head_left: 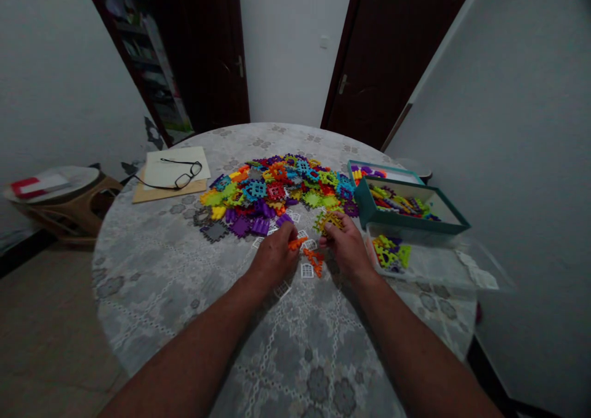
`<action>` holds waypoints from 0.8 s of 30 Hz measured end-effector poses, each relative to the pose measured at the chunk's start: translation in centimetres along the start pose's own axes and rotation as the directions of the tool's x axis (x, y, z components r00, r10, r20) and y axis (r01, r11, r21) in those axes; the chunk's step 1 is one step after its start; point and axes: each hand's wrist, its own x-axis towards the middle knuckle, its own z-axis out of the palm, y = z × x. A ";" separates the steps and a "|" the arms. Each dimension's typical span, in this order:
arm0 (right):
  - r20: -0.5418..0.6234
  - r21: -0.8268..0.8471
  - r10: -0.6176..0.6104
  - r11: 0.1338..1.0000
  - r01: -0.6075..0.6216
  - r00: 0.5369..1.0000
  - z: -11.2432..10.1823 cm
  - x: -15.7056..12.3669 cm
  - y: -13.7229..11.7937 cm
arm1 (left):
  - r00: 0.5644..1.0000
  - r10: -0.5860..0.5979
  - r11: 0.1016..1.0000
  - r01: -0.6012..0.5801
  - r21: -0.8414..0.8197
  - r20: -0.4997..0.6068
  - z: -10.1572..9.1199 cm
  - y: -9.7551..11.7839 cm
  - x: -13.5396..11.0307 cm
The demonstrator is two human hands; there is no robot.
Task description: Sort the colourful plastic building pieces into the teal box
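Left grip (pixel 276 250) pinches an orange piece (pixel 298 243) at three o'clock; right grip (pixel 344 244) holds a mustard piece (pixel 331 221), eleven o'clock.

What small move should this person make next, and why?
Probably have the left hand lay its orange piece beside the orange triangle: the colours match, the triangle lies close by, and the right hand holds a yellow piece.

orange piece (pixel 300 242), grey floral tablecloth (pixel 161 276)
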 end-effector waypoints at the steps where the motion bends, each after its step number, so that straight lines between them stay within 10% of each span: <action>1: 0.029 0.021 -0.003 1.000 0.002 1.000 0.0 -0.1 0.0 | 0.999 -0.028 0.997 0.026 -0.073 -0.025 -0.2 0.0 0.1; 7: 0.226 -0.023 0.022 1.000 -0.017 0.974 1.0 -1.4 0.3 | 0.969 -0.245 0.856 0.209 -0.474 -0.015 -1.2 0.4 0.9; 14: 0.342 -0.089 0.033 0.996 -0.002 0.939 2.2 -2.4 0.8 | 0.907 -0.350 0.390 0.367 -0.844 0.233 -0.5 0.6 0.6; 24: 0.319 -0.458 -0.284 0.789 0.410 0.904 1.5 -2.2 0.2 | 0.912 -0.260 0.335 0.393 -0.856 0.317 -0.9 1.8 0.0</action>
